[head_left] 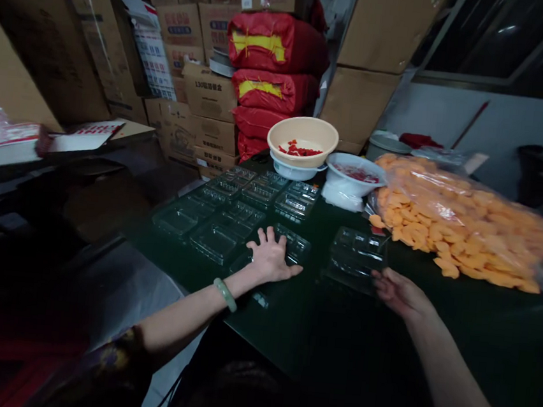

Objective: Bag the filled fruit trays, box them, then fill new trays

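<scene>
My left hand [270, 258], a green bangle [225, 294] on its wrist, lies with fingers spread over a clear plastic tray [297, 247] on the dark green table. On the right, my right hand [400, 292] pinches the near right edge of another clear plastic tray [357, 256], which appears slightly blurred. More clear compartment trays, such as a near-left tray [221, 237], are laid out in rows beyond and left of my left hand. No contents can be made out in them.
A cream basin [277, 141] with red pieces stands at the back, beside a smaller basin [356, 176]. A large clear bag [473, 200] of orange pieces lies at right. Behind are stacked red sacks [280, 44] and cardboard boxes [212, 92].
</scene>
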### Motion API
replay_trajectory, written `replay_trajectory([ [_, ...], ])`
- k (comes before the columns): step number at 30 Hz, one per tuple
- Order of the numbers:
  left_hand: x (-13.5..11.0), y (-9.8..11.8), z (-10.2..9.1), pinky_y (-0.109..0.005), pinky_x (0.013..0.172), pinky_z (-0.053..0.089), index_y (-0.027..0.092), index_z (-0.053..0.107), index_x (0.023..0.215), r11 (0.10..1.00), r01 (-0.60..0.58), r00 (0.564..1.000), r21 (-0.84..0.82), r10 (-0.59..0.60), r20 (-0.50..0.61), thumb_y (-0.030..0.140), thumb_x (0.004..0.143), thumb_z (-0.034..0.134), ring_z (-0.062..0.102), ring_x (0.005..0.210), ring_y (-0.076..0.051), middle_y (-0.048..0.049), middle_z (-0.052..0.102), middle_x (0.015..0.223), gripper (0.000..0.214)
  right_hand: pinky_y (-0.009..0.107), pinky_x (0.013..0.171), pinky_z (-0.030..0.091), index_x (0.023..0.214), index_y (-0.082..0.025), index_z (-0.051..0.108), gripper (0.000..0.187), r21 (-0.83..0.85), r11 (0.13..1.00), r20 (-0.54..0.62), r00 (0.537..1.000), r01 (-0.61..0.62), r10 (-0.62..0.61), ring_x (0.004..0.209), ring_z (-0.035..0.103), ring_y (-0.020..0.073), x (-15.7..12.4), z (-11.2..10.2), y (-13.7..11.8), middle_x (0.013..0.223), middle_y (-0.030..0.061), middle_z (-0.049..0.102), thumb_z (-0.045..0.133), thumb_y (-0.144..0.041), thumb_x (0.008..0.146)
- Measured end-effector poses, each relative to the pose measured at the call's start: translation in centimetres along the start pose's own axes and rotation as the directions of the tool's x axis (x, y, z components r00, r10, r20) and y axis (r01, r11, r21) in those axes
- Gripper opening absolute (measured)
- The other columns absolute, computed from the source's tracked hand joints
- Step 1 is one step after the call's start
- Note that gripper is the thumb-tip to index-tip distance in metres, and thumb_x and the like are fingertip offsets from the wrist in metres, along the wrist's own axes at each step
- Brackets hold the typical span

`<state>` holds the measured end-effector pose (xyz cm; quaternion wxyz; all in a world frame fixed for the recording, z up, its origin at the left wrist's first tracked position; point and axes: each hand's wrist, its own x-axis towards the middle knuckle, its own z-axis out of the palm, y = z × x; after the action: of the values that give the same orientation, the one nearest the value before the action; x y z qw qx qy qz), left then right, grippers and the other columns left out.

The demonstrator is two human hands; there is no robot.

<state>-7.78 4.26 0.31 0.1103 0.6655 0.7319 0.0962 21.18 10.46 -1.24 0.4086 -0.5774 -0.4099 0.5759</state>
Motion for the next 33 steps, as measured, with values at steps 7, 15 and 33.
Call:
replay_trajectory([
  [7,2.0,-0.2,-0.9,-0.064,0.086,0.022,0.013,0.049,0.119,0.986,-0.095,0.995,0.135,0.1,-0.024,0.07,0.066,0.045,0.018,0.124,-0.049,-0.0254,0.032,0.132,0.078,0.019,0.047,0.041,0.084,-0.013,0.054,0.013,0.039,0.979,-0.06,0.978,-0.2,0.202,0.053,0.049,0.0063,6.9,4.2,-2.9,0.074,0.0,0.056,0.048,-0.023,0.087],
  [15,8.7,3.3,-2.2,-0.058,0.093,0.018,0.02,0.041,0.128,0.925,-0.298,0.951,0.236,0.309,-0.011,0.056,0.069,0.054,0.006,0.131,-0.042,-0.0175,0.021,0.143,0.07,0.038,0.077,0.049,0.114,-0.015,0.051,0.032,-0.092,0.962,-0.144,0.96,-0.256,0.242,0.093,0.056,0.0183,11.6,7.5,-5.1,0.111,0.0079,0.055,0.051,-0.032,0.086],
  [33,13.7,0.3,-1.5,-0.057,0.087,0.027,0.021,0.056,0.117,0.937,-0.308,0.951,0.167,0.305,0.042,0.069,0.07,0.037,0.036,0.12,-0.041,-0.0144,0.05,0.128,0.07,0.029,0.083,0.038,0.11,-0.02,0.056,0.027,-0.77,0.637,-0.468,0.7,-0.023,-0.54,0.099,0.051,0.0202,6.9,-8.2,-13.2,0.112,0.0075,0.055,0.041,-0.025,0.087],
])
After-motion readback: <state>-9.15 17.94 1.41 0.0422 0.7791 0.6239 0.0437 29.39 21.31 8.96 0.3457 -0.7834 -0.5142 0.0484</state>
